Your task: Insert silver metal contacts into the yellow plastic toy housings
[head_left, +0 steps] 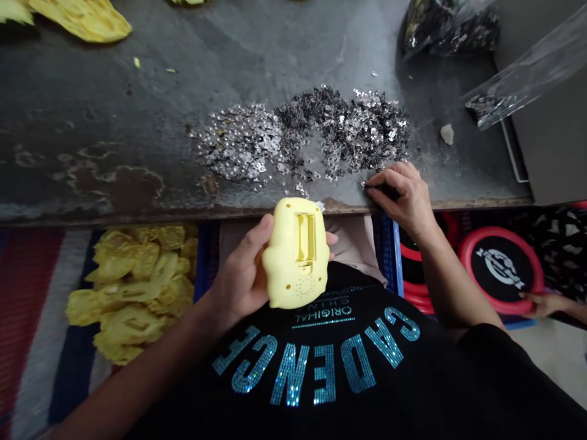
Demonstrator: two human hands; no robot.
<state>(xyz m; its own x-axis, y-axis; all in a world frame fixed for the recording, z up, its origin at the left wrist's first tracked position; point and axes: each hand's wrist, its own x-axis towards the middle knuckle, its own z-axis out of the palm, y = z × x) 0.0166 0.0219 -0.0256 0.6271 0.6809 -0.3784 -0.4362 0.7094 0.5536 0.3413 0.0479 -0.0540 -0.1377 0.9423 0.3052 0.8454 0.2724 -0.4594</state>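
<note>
My left hand point(247, 263) is closed around a yellow plastic toy casing point(293, 253), held in front of my chest. Its face towards me has a battery compartment, screw holes and a patch of small speaker holes. At the table's front edge, my right hand point(398, 192) pinches a small metal battery contact point(364, 184) between thumb and finger. Just beyond it lies a heap of dark and shiny metal contacts point(371, 131). A brighter silver pile of contacts point(241, 140) spreads to the left of that heap.
Yellow casings point(142, 287) are stacked below the table on the left. Plastic bags of metal parts point(452, 27) sit at the back right. Red-rimmed black discs point(499, 269) stand at the right, where another person's hand point(543, 304) touches one. Yellow pieces point(87, 21) lie far left.
</note>
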